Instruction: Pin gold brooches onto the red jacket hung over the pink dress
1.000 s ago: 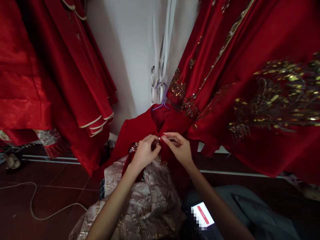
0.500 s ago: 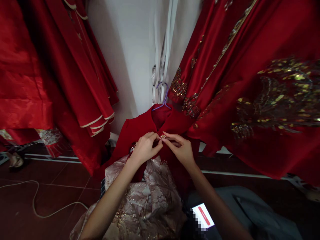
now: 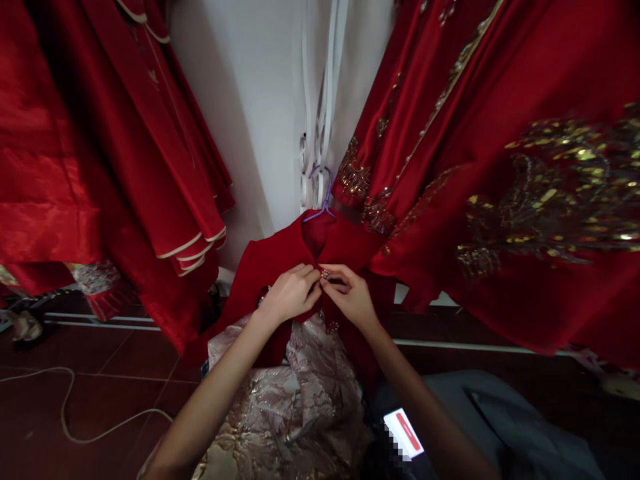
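Note:
A red jacket (image 3: pixel 273 257) on a purple hanger (image 3: pixel 326 200) lies in front of me, its collar pointing away. At the top of its front opening, my right hand (image 3: pixel 351 293) pinches a small beaded button (image 3: pixel 325 274) between thumb and fingers. Close against it, my left hand (image 3: pixel 295 292) is closed on the jacket's front edge, the fingertips partly hidden. A second beaded button (image 3: pixel 332 327) shows lower down the front. Under the jacket, across my lap, spreads a pale pink brocade cloth (image 3: pixel 300 407) with a metallic sheen.
Red garments (image 3: pixel 165 167) hang at the left, and more with gold sequins (image 3: pixel 565 180) hang at the right. White straps (image 3: pixel 327 87) run down the pale wall. A cable (image 3: pixel 65 407) crosses the tiled floor. A lit phone screen (image 3: pixel 404 433) is by my right forearm.
The view has shifted slightly. My right fingers have curled in closer to my left at the button, and my left thumb has tucked in. Both hands stay at the same place on the jacket.

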Motion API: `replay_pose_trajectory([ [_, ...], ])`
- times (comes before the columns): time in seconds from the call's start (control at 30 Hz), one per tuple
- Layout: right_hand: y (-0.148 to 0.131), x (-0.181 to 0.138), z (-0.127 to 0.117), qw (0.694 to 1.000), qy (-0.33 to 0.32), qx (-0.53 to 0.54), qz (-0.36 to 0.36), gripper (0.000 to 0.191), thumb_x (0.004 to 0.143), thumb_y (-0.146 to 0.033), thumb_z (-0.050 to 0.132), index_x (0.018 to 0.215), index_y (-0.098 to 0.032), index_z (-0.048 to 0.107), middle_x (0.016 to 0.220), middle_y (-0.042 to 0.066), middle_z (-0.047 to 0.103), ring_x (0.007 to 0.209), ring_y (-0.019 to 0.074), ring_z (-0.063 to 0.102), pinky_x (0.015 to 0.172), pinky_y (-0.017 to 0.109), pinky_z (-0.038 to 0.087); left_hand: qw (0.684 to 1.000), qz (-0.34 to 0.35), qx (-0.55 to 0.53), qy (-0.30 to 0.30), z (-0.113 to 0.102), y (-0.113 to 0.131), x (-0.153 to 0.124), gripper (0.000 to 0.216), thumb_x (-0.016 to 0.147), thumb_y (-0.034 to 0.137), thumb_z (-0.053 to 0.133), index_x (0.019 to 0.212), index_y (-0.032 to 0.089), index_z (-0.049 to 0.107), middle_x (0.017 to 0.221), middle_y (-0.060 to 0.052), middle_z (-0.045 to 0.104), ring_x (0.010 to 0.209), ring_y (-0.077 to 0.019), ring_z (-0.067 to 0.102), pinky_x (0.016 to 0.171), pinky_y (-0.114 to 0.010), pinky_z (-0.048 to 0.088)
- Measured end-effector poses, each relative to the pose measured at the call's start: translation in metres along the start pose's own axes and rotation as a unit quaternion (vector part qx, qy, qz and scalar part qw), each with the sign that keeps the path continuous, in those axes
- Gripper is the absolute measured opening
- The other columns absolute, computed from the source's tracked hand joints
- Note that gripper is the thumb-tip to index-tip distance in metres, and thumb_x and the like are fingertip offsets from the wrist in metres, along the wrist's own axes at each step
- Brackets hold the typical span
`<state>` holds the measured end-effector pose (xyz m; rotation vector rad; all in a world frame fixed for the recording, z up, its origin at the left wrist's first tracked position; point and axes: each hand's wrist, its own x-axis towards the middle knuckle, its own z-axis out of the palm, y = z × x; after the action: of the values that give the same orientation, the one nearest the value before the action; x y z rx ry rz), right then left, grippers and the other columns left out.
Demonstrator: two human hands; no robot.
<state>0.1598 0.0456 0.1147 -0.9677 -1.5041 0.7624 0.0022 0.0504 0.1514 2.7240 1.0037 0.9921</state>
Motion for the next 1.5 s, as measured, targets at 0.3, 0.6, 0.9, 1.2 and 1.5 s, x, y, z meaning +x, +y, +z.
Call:
replay_pose_trajectory([
  [0.3,0.029,-0.051,-0.028,0.991,-0.074,-0.109,0.036,0.044,0.075,-0.026,0.059,0.116,-0.021,0.042,0.099,0.006,0.060,0.089,0.0191,0.060,0.078,0.035,0.050,0.943,-0.144,-0.287,0.085,0.038,-0.006,-0.023,0.022,0.091,0.031,0.036,0.094,0.019,0.055,0.092,-0.004,0.060,0.086,-0.0138,0.056,0.081,-0.027,0.044],
  [0.6,-0.017,-0.048,-0.079,0.977,-0.095,-0.015,0.191,0.031,0.079,-0.049,0.055,0.076,-0.020,0.065,0.077,0.003,0.068,0.068,0.0181,0.063,0.062,0.027,0.052,0.941,-0.227,-0.193,0.163,0.046,-0.002,-0.067,0.019,0.083,0.035,0.053,0.083,0.019,0.063,0.089,-0.004,0.062,0.091,-0.0176,0.056,0.089,-0.035,0.040],
  [0.9,-0.010,-0.037,-0.010,0.989,-0.105,-0.007,0.106,0.033,0.078,-0.041,0.060,0.105,-0.023,0.060,0.093,0.004,0.069,0.086,0.0192,0.066,0.072,0.032,0.056,0.767,-0.267,-0.580,0.069,0.056,-0.005,-0.044,0.068,0.086,0.063,0.016,0.094,0.017,0.065,0.086,-0.010,0.067,0.085,-0.0196,0.061,0.078,-0.034,0.048],
  [1.2,-0.006,-0.039,0.005,0.991,-0.028,-0.121,0.049,0.020,0.078,-0.038,0.059,0.088,-0.021,0.055,0.074,0.003,0.063,0.066,0.0147,0.061,0.055,0.025,0.052,0.836,-0.354,-0.339,0.247,0.060,-0.020,-0.067,0.032,0.075,0.046,0.060,0.072,0.014,0.060,0.058,0.003,0.054,0.052,-0.0088,0.046,0.052,-0.020,0.038],
  [1.5,0.015,-0.039,0.066,0.994,0.017,-0.107,0.032,0.043,0.073,-0.034,0.063,0.111,-0.019,0.049,0.097,0.009,0.052,0.080,0.0182,0.056,0.062,0.032,0.055,0.736,-0.396,-0.468,0.288,0.067,-0.016,-0.084,0.036,0.077,0.047,0.057,0.083,0.013,0.067,0.083,-0.004,0.067,0.074,-0.0148,0.060,0.068,-0.026,0.050],
])
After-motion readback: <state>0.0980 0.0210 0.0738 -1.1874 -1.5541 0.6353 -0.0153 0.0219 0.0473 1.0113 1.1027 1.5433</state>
